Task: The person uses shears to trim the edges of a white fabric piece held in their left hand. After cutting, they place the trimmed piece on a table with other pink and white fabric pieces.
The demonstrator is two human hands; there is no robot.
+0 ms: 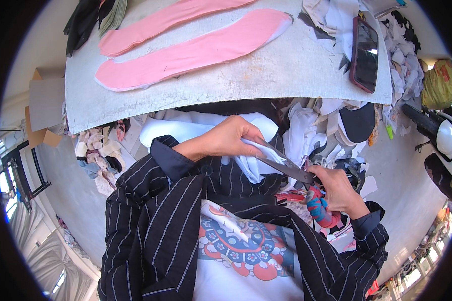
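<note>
My left hand (pixel 231 137) pinches the edge of a folded white fabric piece (pixel 250 165), part of which hangs over my lap. My right hand (pixel 335 188) grips a pair of metal scissors (pixel 295 171) by handles wrapped in red and blue cloth. The scissor blades are spread and point left, with the white fabric between them, close to my left fingertips. More white fabric (pixel 165 128) lies behind my left hand. Two long curved stacks of pink fabric, a nearer one (pixel 195 52) and a farther one (pixel 165 26), rest on the table (pixel 248 82).
A smartphone (pixel 365 54) lies at the table's right end near white and dark scraps (pixel 331 19). Dark and green cloth (pixel 86 22) hangs at the far left. Fabric scraps (pixel 98 150) pile below on both sides. A cardboard box (pixel 41 109) stands left, a yellow bag (pixel 439 84) right.
</note>
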